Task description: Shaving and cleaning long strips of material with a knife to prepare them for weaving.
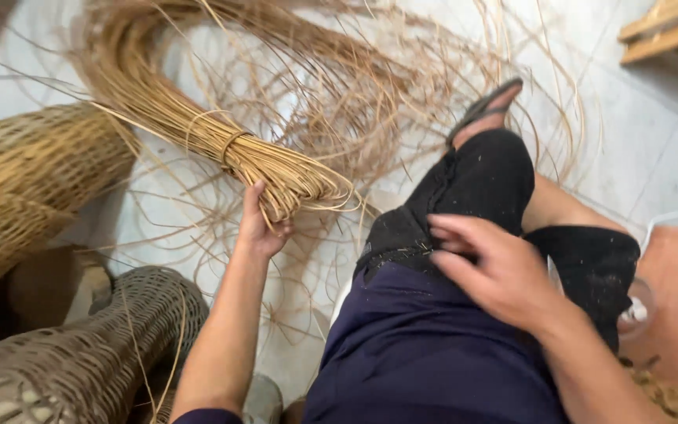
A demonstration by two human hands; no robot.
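While loose strands litter the pale tiled floor, the left hand grips the cane bundle, right hand open.

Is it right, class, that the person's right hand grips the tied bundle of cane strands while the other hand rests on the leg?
Not quite: the head view shows the left hand gripping the tied bundle of cane strands at its looped end. The right hand is the one resting on the leg, fingers spread and holding nothing.
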